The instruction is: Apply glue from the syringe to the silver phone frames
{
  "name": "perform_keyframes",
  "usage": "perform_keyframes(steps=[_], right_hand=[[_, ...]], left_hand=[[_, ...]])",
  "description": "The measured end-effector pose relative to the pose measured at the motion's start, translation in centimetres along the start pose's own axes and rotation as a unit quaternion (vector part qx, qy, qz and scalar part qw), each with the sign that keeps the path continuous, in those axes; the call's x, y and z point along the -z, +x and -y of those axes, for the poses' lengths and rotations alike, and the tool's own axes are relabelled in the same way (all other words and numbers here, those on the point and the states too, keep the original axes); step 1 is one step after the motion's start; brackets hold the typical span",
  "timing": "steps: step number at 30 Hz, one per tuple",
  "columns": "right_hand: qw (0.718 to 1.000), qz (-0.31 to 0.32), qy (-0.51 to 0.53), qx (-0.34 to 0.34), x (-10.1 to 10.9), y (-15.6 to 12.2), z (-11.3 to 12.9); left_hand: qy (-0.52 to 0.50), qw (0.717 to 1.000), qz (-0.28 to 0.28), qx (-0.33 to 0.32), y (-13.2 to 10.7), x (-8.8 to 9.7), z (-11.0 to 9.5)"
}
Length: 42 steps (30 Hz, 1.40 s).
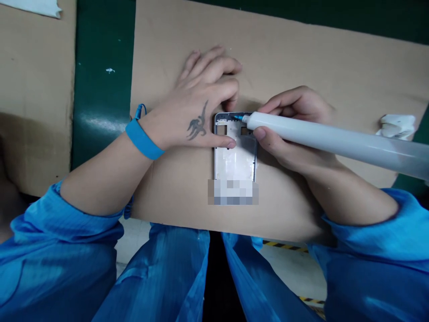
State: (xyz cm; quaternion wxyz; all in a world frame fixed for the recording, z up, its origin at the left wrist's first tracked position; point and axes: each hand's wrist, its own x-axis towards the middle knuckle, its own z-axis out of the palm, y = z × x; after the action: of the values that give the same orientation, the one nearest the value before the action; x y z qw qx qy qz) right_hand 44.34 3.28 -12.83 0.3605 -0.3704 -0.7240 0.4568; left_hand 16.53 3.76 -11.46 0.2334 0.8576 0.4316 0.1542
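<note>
A silver phone frame (235, 161) lies flat on a sheet of brown cardboard (301, 62). My left hand (197, 107) rests on the frame's upper left side, thumb pressed on its face and fingers curled over the top edge. My right hand (288, 129) grips a long white dispensing syringe (335, 141) like a pen. Its blue tip (238, 117) touches the top edge of the frame. A blue wrist strap (143, 139) circles my left wrist.
A crumpled white wipe (397, 125) lies on the cardboard at the right. A second cardboard sheet (33, 89) lies to the left, across a strip of green table (100, 89). My blue sleeves and lap fill the bottom of the view.
</note>
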Motion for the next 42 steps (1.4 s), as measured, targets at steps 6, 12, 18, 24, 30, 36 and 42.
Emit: perform_keyframes(steps=[6,12,18,24,30,36,42], right_hand=[[1.0,-0.008,-0.016,0.013,0.0,-0.1,0.4],[0.999,-0.012,-0.009,0.03,-0.1,0.0,0.3],[0.999,-0.013,-0.002,0.031,0.0,0.0,-0.1],[0.999,-0.02,0.017,0.03,-0.1,0.0,0.0],[0.999,-0.008,0.012,0.04,-0.1,0.0,0.0],[0.999,0.0,0.009,0.05,0.0,0.1,-0.2],[0.999,-0.005,0.005,0.039,-0.1,0.0,0.0]], left_hand=[[-0.01,1.0,-0.004,-0.01,0.1,0.0,0.3],[-0.003,0.999,-0.036,-0.022,0.0,-0.6,0.7],[0.002,0.999,-0.031,-0.029,-0.1,-1.1,1.0],[-0.033,0.999,-0.035,-0.015,-0.3,-1.0,0.9],[-0.003,1.0,-0.003,-0.001,-0.3,0.0,-0.1],[0.005,1.0,-0.013,-0.002,-0.5,0.0,-0.7],[0.007,1.0,-0.01,-0.004,-0.6,-0.1,-0.6]])
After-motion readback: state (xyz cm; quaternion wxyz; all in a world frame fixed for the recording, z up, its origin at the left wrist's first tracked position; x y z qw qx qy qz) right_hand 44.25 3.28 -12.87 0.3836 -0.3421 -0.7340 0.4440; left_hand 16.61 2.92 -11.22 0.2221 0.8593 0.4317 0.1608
